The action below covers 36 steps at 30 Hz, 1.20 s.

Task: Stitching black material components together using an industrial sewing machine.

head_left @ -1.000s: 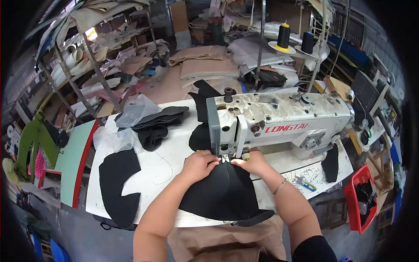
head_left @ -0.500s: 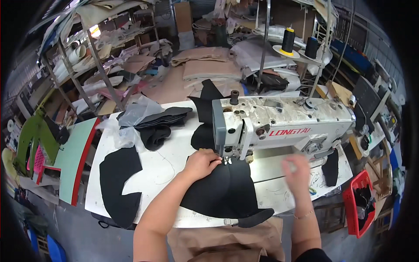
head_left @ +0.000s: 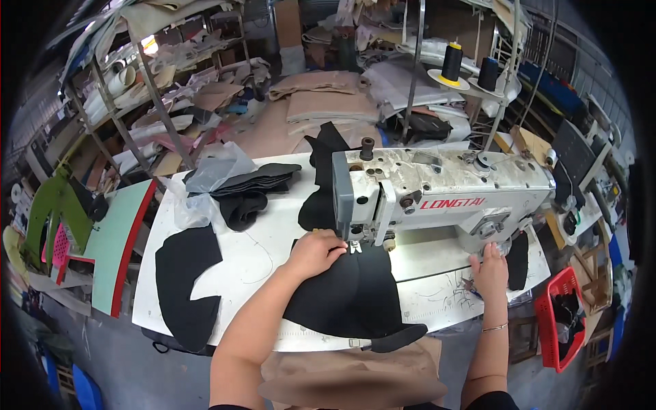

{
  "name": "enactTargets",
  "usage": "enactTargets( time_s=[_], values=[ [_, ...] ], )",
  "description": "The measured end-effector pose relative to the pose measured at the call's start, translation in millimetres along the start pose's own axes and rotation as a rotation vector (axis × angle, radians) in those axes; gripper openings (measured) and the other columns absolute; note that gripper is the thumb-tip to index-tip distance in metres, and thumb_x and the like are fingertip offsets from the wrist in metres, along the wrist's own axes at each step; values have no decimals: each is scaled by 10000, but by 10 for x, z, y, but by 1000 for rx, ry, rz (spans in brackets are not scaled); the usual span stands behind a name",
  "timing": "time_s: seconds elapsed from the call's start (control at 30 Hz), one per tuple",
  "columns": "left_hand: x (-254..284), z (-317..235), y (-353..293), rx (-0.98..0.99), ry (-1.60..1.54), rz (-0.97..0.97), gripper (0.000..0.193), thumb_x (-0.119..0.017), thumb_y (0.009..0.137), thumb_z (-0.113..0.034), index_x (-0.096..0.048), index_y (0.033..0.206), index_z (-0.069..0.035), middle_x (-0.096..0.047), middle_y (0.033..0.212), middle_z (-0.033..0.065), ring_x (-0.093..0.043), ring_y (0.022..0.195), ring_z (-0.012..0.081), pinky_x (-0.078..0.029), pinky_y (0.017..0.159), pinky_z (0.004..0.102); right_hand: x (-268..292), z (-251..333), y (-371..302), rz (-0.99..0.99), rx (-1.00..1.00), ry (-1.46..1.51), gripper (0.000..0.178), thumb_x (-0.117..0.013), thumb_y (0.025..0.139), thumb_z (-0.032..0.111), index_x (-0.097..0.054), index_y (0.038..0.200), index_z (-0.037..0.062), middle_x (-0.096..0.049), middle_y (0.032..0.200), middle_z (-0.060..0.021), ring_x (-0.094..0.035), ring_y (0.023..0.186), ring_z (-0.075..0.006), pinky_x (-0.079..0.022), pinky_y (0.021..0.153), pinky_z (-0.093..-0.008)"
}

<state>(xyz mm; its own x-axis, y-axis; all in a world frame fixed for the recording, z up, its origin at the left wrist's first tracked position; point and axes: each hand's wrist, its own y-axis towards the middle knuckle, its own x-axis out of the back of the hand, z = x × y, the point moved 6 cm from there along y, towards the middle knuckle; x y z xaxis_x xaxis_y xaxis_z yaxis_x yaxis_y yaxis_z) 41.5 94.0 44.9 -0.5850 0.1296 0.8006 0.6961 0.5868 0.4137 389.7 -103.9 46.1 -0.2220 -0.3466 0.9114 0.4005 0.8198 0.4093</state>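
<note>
A white sewing machine (head_left: 437,188) stands across the table, its presser foot (head_left: 354,247) down at the edge of a black fabric piece (head_left: 348,294). Just left of the foot, my left hand (head_left: 318,253) has its fingers pressed together on the fabric's top edge; the fingertips are partly hidden. That piece has a seam-like line down it and spreads toward the table's front edge. My right hand (head_left: 490,273) lies with fingers stretched out at the lower right of the machine, fingertips touching or close to its lever and dial. Behind the needle, more black fabric (head_left: 321,184) trails away.
A cut black piece (head_left: 188,287) lies at the left of the white table (head_left: 253,307). Folded black pieces (head_left: 256,181) with clear plastic are behind it. Thread cones (head_left: 452,63) stand above the machine. A red basket (head_left: 547,321) hangs low at the right; snips (head_left: 471,287) lie beside my right hand.
My right hand has moved right, from over the machine bed to the lever and dial area. My left hand stays on the fabric; the black fabric behind the needle has shifted.
</note>
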Motion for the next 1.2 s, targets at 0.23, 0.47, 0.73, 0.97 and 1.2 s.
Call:
enactTargets(
  time_s=[0.23, 0.47, 0.73, 0.97, 1.2],
  values=[
    [35, -43, -17, -31, 1, -7, 129, -683, 805, -219, -718, 878, -118, -643, 835, 41, -624, 829, 250, -512, 730, 365, -31, -2, -14, 15, -11, 25, 570, -575, 885, 335, -498, 1241, -102, -531, 1265, -281, -525, 1173, -392, -381, 1018, -465],
    [43, -51, -27, -53, -2, -24, 125, -682, 807, -219, -717, 881, -124, -635, 822, 44, -622, 813, 255, -511, 719, 362, -22, 11, -5, 43, -12, 7, 584, -578, 885, 336, -481, 1261, -101, -518, 1281, -282, -521, 1182, -387, -378, 1023, -464],
    [34, -81, -68, -39, -15, -8, 112, -682, 782, -186, -708, 846, -98, -642, 836, 52, -624, 821, 252, -498, 743, 361, 180, 153, -126, -155, -64, 158, 583, -634, 851, 259, -454, 1299, -68, -452, 1353, -272, -426, 1267, -404, -328, 1065, -465],
    [429, -544, -265, -158, 94, -112, 195, -752, 717, -240, -690, 846, -108, -627, 931, 53, -578, 924, 274, -449, 796, 398, 836, 1455, -601, 219, 629, 805, 811, -724, 668, 8, -402, 1404, 117, -355, 1460, -158, -341, 1336, -398, -288, 1103, -465],
    [134, -1692, -982, -106, 54, -50, 302, -781, 700, -233, -664, 934, -82, -616, 927, 70, -579, 959, 267, -452, 812, 366, 283, 1884, -318, 258, 888, 1082, 556, -648, 661, -62, -626, 1188, 116, -614, 1221, -112, -576, 1144, -297, -471, 948, -384]
  ],
)
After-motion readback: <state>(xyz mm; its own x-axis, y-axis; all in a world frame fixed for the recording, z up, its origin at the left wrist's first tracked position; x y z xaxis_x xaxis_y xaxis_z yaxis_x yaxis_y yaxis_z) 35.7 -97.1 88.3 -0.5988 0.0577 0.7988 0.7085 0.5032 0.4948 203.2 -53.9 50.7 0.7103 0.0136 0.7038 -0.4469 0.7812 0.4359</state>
